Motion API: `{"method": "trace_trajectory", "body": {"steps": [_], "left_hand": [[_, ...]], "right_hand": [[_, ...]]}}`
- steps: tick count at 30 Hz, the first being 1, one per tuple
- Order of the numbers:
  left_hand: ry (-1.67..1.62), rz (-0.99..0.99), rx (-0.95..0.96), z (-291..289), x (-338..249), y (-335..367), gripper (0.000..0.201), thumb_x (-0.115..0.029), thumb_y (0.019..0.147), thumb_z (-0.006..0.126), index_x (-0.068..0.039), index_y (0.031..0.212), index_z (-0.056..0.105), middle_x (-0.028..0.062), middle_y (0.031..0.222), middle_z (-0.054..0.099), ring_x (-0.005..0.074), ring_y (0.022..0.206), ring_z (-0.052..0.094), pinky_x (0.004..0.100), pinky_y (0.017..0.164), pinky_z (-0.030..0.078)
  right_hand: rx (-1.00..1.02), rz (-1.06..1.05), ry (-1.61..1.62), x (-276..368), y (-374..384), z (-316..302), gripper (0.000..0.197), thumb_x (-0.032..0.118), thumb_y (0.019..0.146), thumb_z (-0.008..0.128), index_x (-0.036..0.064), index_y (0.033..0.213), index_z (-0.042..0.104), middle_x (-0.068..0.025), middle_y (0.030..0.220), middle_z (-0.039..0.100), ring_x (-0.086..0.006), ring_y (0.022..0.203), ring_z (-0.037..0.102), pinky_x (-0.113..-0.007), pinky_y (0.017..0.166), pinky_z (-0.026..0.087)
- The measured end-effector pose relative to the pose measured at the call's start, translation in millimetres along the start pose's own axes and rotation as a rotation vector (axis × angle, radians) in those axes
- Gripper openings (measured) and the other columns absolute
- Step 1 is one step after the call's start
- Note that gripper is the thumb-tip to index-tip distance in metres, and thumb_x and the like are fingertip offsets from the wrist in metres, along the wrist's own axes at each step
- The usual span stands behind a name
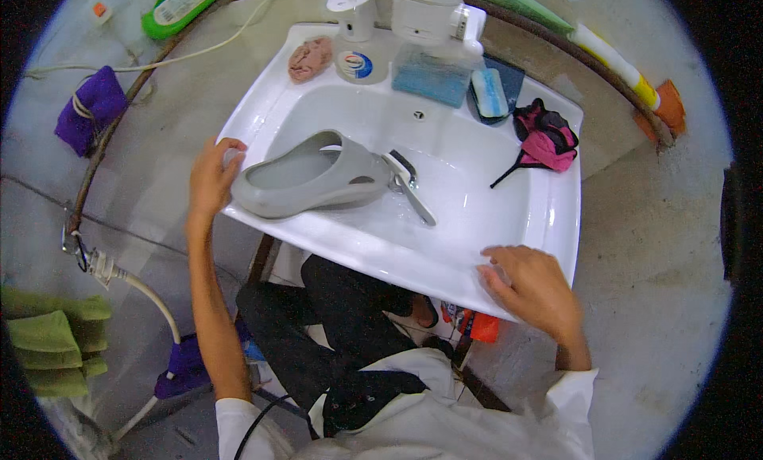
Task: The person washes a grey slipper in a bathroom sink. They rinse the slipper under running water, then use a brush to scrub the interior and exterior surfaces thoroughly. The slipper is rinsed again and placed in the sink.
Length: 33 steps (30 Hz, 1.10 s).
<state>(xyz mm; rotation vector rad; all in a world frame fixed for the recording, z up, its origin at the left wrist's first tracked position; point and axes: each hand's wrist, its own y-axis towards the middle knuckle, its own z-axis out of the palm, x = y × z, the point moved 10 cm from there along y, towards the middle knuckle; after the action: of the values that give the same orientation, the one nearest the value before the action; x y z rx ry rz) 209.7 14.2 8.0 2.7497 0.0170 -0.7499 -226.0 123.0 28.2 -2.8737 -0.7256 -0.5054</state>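
A grey plastic clog lies in the left part of the white sink, its toe pointing right. Against that toe rests a scrub brush with a pale handle and dark bristles. My left hand rests at the sink's left rim beside the clog's heel, fingers loosely bent and slightly apart. At the front right rim is my right hand, with thumb and forefinger apart and nothing between them. Its other fingers are partly hidden.
On the back ledge sit a crumpled pink cloth, a clear tub, a blue sponge and a soap bar. Pink-and-black fabric hangs at the right rim. A faucet unit stands behind; a green bottle lies far left.
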Motion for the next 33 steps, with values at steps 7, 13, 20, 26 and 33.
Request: {"method": "trace_trajectory", "body": {"steps": [7, 13, 20, 26, 33], "left_hand": [[0.119, 0.067, -0.063, -8, -11, -2, 0.013, -0.018, 0.089, 0.062, -0.011, 0.100, 0.064, 0.0125, 0.098, 0.057, 0.0298, 0.082, 0.055, 0.0380, 0.074, 0.043], [0.086, 0.115, -0.100, -8, -3, -2, 0.014, -0.020, 0.088, 0.062, -0.012, 0.099, 0.065, 0.0135, 0.094, 0.056, 0.0314, 0.084, 0.055, 0.0405, 0.077, 0.043], [0.152, 0.080, -0.106, -11, 0, -3, 0.015, -0.019, 0.089, 0.061, -0.010, 0.100, 0.064, 0.0161, 0.100, 0.058, 0.0362, 0.094, 0.057, 0.0432, 0.082, 0.044], [0.130, 0.088, -0.137, -11, 0, -6, 0.016, -0.021, 0.090, 0.059, -0.010, 0.100, 0.065, 0.0171, 0.102, 0.059, 0.0369, 0.093, 0.058, 0.0440, 0.081, 0.045], [0.219, 0.152, -0.161, -14, -4, -2, 0.019, -0.024, 0.091, 0.057, -0.008, 0.100, 0.065, 0.0171, 0.103, 0.060, 0.0376, 0.090, 0.059, 0.0448, 0.081, 0.046]], "right_hand": [[-0.217, 0.156, 0.660, -4, 84, -90, 0.056, 0.049, 0.099, 0.043, -0.0014, 0.123, 0.049, -0.0135, 0.089, 0.065, -0.0191, 0.070, 0.064, -0.031, 0.058, 0.049], [-0.179, 0.190, 1.141, -16, 156, -88, 0.054, 0.054, 0.099, 0.039, 0.0034, 0.118, 0.048, -0.0064, 0.081, 0.061, -0.0129, 0.064, 0.060, -0.025, 0.054, 0.047], [-0.210, 0.074, 1.283, -15, 171, -93, 0.040, 0.045, 0.100, 0.047, 0.0064, 0.108, 0.056, 0.0005, 0.076, 0.057, -0.0093, 0.061, 0.056, -0.024, 0.052, 0.046], [-0.165, 0.062, 1.142, -12, 170, -88, 0.038, 0.044, 0.100, 0.046, 0.0083, 0.110, 0.056, 0.0004, 0.073, 0.057, -0.0087, 0.059, 0.056, -0.024, 0.051, 0.045], [-0.207, 0.075, 0.919, -12, 168, -86, 0.037, 0.040, 0.102, 0.042, 0.0076, 0.114, 0.055, -0.0026, 0.071, 0.058, -0.0093, 0.055, 0.058, -0.023, 0.046, 0.045]]}}
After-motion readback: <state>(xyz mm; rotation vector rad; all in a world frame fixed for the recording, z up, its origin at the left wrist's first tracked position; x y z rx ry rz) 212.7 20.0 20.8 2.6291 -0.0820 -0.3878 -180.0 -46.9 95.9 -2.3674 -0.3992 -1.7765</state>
